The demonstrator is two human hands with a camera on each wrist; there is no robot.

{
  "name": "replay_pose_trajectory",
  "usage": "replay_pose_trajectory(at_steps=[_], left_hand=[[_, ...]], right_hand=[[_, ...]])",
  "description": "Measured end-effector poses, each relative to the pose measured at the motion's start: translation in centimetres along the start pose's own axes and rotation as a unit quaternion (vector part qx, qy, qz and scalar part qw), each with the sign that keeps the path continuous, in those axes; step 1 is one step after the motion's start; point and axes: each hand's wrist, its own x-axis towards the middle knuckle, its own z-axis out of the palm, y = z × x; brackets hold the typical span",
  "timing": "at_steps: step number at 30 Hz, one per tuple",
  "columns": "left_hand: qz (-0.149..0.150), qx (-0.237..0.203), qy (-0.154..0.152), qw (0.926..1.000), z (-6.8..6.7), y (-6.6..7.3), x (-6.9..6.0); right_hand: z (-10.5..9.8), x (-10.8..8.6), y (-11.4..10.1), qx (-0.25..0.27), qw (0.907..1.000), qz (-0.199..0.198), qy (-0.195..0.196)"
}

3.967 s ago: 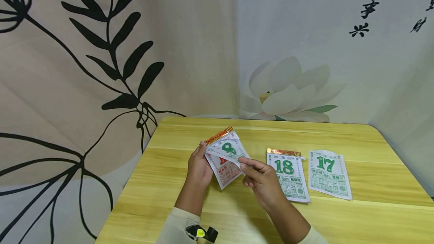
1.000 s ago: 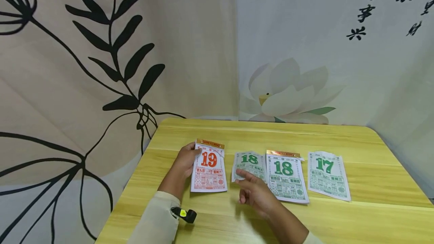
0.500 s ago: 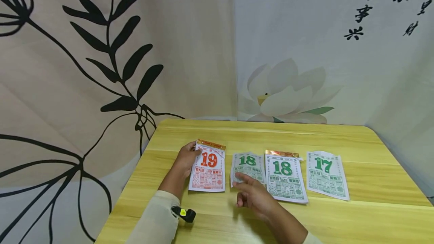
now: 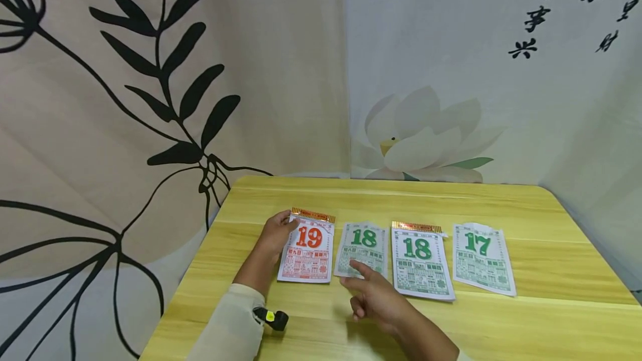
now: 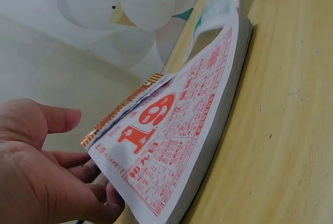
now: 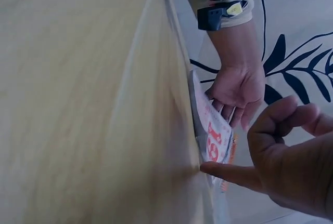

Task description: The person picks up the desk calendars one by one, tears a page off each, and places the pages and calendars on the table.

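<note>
In the head view, my left hand lies at the upper left edge of a tear-off calendar pad showing a red 19. Its fingers touch the pad's edge in the left wrist view, while the thumb is raised off the paper. A loose calendar sheet with a green 18 lies just right of that pad. My right hand is over the sheet's lower edge with the index finger stretched out onto it; the other fingers are partly curled, as the right wrist view shows.
A second calendar pad with a green 18 lies right of the loose sheet. Farther right is a loose sheet with a green 17. All lie on a yellow wooden table with patterned cloth behind it.
Four seconds ago both hands held the pad raised, its 18 sheet lifted by the right hand. That sheet now lies loose and has slid left, away from the second pad, under the right fingers.
</note>
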Motion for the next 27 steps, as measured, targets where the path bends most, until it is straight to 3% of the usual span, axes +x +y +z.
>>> replay_pose_trajectory(at_steps=[12,21,27], left_hand=[[-0.009,0.014,0.005,0.9998,-0.5,-0.1,-0.2],[0.008,0.026,0.005,0.9996,-1.2,-0.3,-0.6],[0.012,0.085,0.032,0.9958,-0.8,-0.6,-1.1]], right_hand=[[0.0,-0.5,-0.2,0.004,0.9999,0.009,-0.006],[-0.5,-0.5,-0.6,0.009,0.9999,-0.007,-0.012],[-1.2,-0.6,-1.2,0.004,0.9999,-0.014,0.004]])
